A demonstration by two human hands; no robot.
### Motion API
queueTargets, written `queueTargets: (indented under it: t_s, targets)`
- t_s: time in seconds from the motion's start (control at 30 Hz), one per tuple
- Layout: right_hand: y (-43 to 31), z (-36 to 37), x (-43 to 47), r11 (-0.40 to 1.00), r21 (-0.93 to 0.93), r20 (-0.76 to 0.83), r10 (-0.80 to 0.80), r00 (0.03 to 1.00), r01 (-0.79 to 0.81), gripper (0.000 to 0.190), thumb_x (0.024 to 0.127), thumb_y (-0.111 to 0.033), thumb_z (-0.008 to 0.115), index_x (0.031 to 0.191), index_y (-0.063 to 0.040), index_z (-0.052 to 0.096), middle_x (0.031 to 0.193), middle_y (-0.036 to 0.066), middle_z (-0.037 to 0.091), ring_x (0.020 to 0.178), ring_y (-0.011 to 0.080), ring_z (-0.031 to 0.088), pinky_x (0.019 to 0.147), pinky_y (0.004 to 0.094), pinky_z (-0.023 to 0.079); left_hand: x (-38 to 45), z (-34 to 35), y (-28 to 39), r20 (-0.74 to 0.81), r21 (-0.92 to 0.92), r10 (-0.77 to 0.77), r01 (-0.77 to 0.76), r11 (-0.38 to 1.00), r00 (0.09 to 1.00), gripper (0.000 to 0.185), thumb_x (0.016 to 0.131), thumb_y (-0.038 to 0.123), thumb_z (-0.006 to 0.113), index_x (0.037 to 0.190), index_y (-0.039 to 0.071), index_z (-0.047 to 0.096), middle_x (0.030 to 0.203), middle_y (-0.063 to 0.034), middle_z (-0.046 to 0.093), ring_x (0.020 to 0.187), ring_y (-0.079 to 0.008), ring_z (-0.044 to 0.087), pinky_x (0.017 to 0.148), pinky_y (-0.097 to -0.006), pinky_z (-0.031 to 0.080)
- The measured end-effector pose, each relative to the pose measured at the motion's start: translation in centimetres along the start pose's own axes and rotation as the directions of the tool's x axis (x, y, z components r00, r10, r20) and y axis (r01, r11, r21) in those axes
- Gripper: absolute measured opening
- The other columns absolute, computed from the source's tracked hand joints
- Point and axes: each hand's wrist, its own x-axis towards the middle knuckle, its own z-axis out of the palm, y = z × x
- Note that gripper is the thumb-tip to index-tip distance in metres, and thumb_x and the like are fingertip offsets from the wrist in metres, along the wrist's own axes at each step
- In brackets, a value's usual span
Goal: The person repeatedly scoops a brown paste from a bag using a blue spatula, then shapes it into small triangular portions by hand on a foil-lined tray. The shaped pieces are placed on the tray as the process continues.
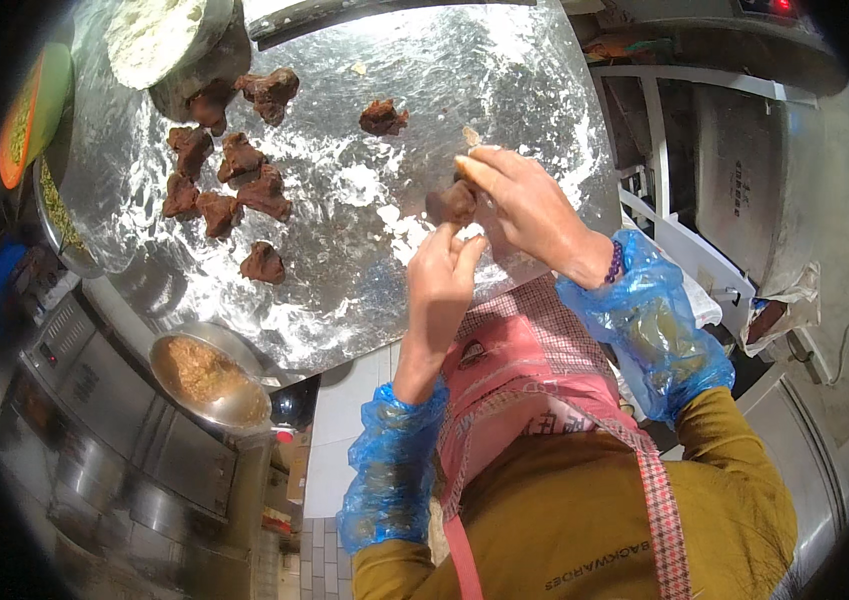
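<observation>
Both hands meet over the right half of a floured metal worktop (334, 255). Between them is a brown dough lump (452, 204). My left hand (439, 281) pinches its near side with thumb and forefinger. My right hand (533, 206) curls over its far right side, its palm hidden. A small brown dough piece (383, 118) lies alone beyond the hands. Further left, several torn brown dough lumps (242, 157) lie in a loose cluster, with one lump (263, 262) apart and nearer me. Loose white flour (409, 232) lies just left of the hands.
A metal bowl of flour (154, 41) stands at the far left. A dark rod (387, 13) lies along the far side. Bowls with chopped greens (58, 210) line the left edge. A metal bowl of brownish filling (199, 379) sits at the near left corner.
</observation>
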Motion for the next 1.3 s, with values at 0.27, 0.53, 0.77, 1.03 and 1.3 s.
queueTargets:
  t_s: [0.27,0.53,0.77,1.03,1.3]
  targets:
    - [-1.4,1.0,-4.0,0.98,-0.027,-0.002,0.198,0.98,-0.198,0.043,0.088,-0.009,0.069,0.128,0.0,0.06,0.12,0.018,0.062,0.107,0.0393,0.062,0.092,0.0465,0.051,1.0,-1.9,-1.1,-0.119,0.445,0.374,-0.288,0.848,0.92,0.046,0.086,0.01,0.077,0.128,0.001,0.062,0.101,-0.0159,0.065,0.085,-0.0334,0.065,0.077,-0.0419,0.054]
    - [-2.0,1.5,-0.7,0.941,0.228,-0.042,0.266,0.963,-0.25,0.032,0.094,-0.022,0.069,0.117,-0.001,0.068,0.105,0.017,0.066,0.092,0.0385,0.066,0.078,0.0441,0.054,1.8,-1.6,-0.6,-0.051,-0.045,-0.035,0.033,0.998,0.998,0.04,0.092,0.01,0.073,0.128,-0.003,0.063,0.088,-0.0106,0.065,0.073,-0.0176,0.063,0.067,-0.0326,0.052]
    - [-3.3,2.7,-2.2,0.952,0.212,0.065,0.211,0.975,-0.22,0.032,0.093,-0.021,0.068,0.118,0.0,0.064,0.099,0.016,0.063,0.094,0.0402,0.064,0.078,0.0473,0.054,-1.8,-0.9,-2.1,-0.113,-0.416,-0.307,0.236,0.878,0.945,0.04,0.095,0.012,0.07,0.13,-0.005,0.061,0.079,-0.0042,0.062,0.068,-0.0086,0.059,0.063,-0.0275,0.05]
    - [-3.4,3.2,-2.9,0.986,0.066,0.056,0.148,0.987,-0.152,0.048,0.088,-0.021,0.071,0.13,0.0,0.06,0.107,0.015,0.063,0.095,0.0371,0.063,0.081,0.0459,0.05,-3.1,-1.4,-4.2,-0.216,0.219,0.051,-0.002,0.976,0.975,0.05,0.087,0.013,0.077,0.133,-0.001,0.062,0.099,-0.0133,0.064,0.083,-0.0256,0.063,0.074,-0.0371,0.052]
    - [-4.1,4.1,-3.0,0.993,-0.113,0.062,0.043,0.997,-0.036,0.055,0.082,-0.019,0.077,0.131,0.002,0.059,0.108,0.014,0.064,0.099,0.0316,0.063,0.086,0.0427,0.048,-3.1,0.3,-5.3,-0.316,0.414,0.314,-0.168,0.895,0.895,0.046,0.085,0.008,0.078,0.127,-0.005,0.064,0.103,-0.0179,0.064,0.091,-0.0341,0.064,0.077,-0.0413,0.053]
